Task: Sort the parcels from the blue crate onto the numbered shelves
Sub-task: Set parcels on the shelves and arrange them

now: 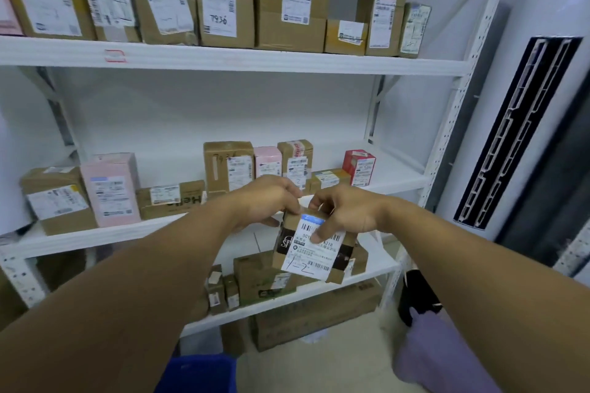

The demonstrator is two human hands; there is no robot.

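A white metal shelving unit [223,56] fills the view, its perforated upright [463,99] standing to the right of the grip. Behind the boards is a plain white wall [191,112]. Farther right stands a tall white floor air conditioner [523,105] with a dark louvred vent. Below the grip lies a pale speckled floor [351,360]. The light is even and soft.

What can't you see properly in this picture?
- Held box label: partly covered by the right hand; small print blurred.
- Blue crate: cut off by the bottom edge, inside hidden.
- Shelf number tag: too blurred to read.
- Lower shelf boxes: partly behind arms and box.
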